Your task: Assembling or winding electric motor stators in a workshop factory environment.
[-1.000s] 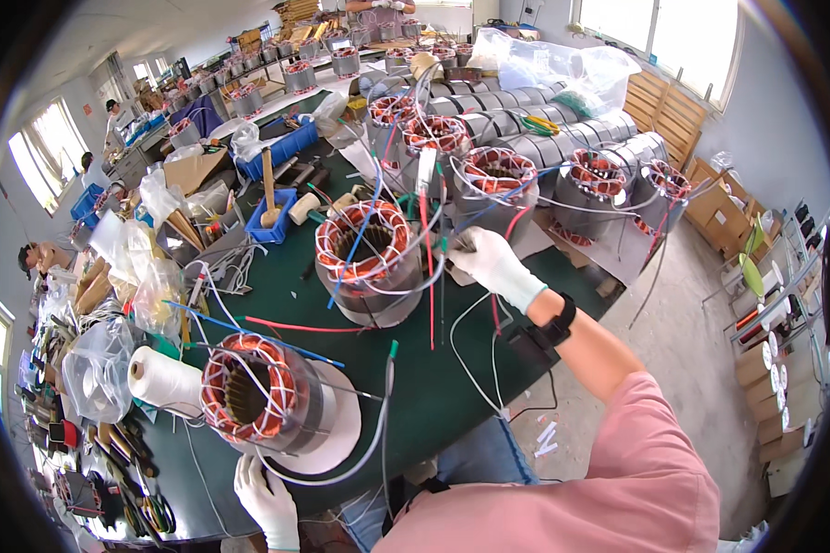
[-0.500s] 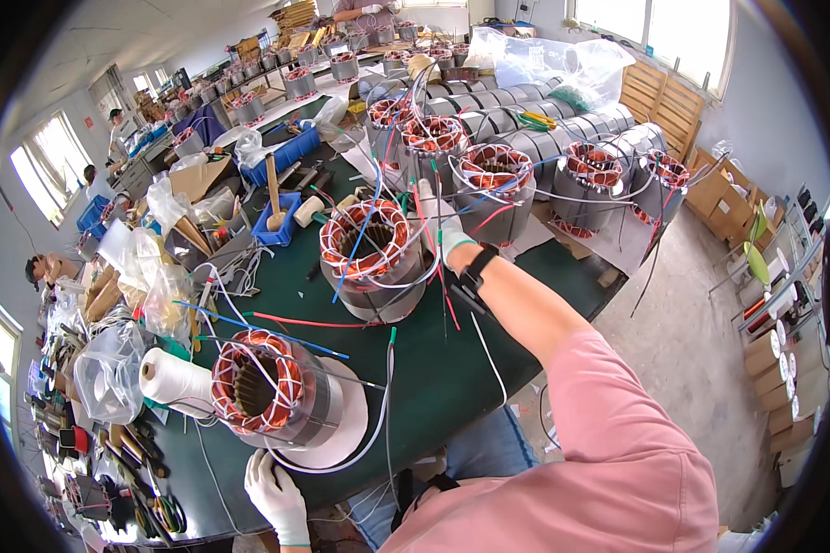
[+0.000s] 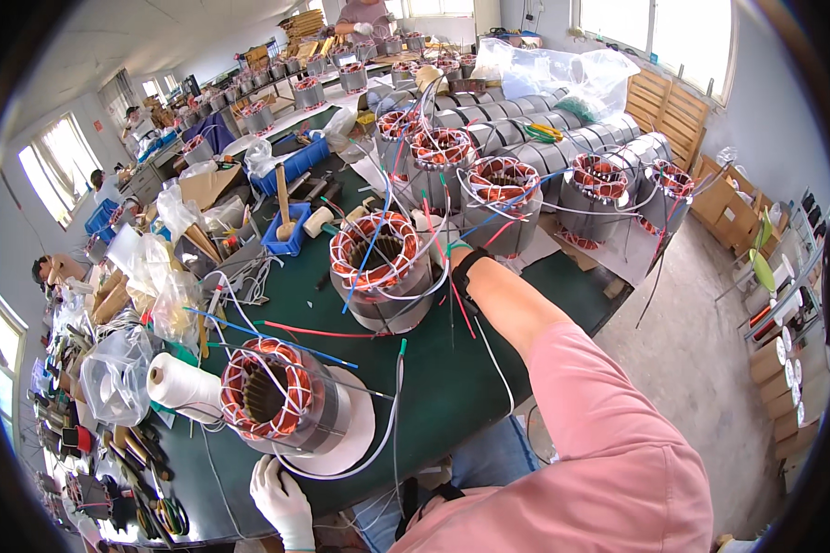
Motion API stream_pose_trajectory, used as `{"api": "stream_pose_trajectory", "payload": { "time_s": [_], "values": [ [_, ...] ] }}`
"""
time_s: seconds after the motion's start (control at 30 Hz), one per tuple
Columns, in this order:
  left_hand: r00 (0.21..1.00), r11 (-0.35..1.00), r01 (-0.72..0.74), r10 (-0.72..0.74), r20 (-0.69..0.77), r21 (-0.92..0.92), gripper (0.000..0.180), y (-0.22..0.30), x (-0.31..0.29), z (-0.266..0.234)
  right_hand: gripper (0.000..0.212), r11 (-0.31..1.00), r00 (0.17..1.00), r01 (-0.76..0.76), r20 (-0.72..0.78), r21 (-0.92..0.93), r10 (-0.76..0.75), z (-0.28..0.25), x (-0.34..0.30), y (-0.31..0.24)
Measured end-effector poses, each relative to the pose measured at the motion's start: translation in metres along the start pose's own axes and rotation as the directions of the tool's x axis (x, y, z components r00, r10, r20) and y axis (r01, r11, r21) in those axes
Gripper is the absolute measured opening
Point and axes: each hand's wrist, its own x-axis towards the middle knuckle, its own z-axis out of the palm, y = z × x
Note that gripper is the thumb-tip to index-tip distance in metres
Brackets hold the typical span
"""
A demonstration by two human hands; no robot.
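Observation:
My gloved left hand [image 3: 281, 500] rests at the near edge of the green table, fingers stretched out and holding nothing. Just beyond it, a motor stator [image 3: 318, 410] with orange windings and white lacing leans on a round white pad [image 3: 358, 433]. My right arm reaches forward to a second stator [image 3: 392, 300], the gloved right hand [image 3: 441, 238] being at its far right side. Lead wires and the stator partly cover those fingers, so their grip cannot be made out. Blue, red and white leads trail from both stators.
More stators [image 3: 503, 203] stand in a row behind, before long grey cylinders [image 3: 563, 147]. At the left are a white thread cone [image 3: 183, 387], a blue bin [image 3: 289, 230] with a mallet [image 3: 284, 198], plastic bags [image 3: 120, 373] and hand tools [image 3: 143, 461]. A co-worker [image 3: 364, 17] stands at the back.
My right hand has come down and closer against the second stator's far side, its fingers now more hidden. The left hand stays at the table edge. The whole view has shifted slightly.

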Motion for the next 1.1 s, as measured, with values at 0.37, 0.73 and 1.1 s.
{"api": "stream_pose_trajectory", "payload": {
  "time_s": [0.37,0.73,1.1],
  "values": [
    [0.999,0.998,0.054,-0.054,0.007,-0.015,0.024,-0.002,0.002,-0.005,0.043,0.898,0.973,0.23,0.08,-0.374,-0.216,-0.033,-0.036,-0.016],
    [0.999,0.999,0.044,-0.044,0.024,-0.021,0.027,0.014,0.002,-0.007,0.035,0.624,0.85,0.255,-0.137,-0.738,-0.509,-0.05,-0.059,-0.088],
    [0.999,0.999,0.049,-0.049,0.013,-0.004,0.026,0.011,0.0,-0.008,0.058,0.85,0.759,0.507,-0.393,-0.143,-0.519,-0.071,-0.094,-0.116]
  ]
}}
